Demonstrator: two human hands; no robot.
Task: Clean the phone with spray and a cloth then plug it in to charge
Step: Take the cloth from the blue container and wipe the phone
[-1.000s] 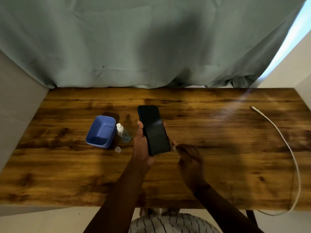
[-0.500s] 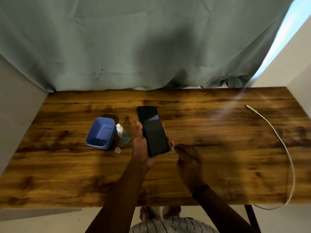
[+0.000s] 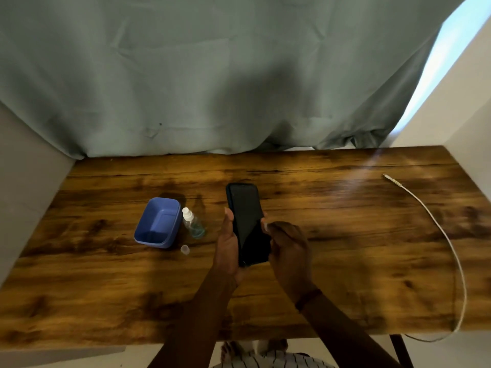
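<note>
Above the table [image 3: 345,261], my left hand [image 3: 227,243] clasps the phone [image 3: 247,221] screen-up, steadying it; my right hand [image 3: 288,251] fingers curl against its right edge.

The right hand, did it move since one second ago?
Yes. The right hand has moved left, toward the blue tub, and now touches the right edge of the phone.

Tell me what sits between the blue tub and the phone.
In the head view, the spray bottle stands right beside the blue tub, its loose clear cap on the table nearer the person. The left hand holds the phone.
</note>
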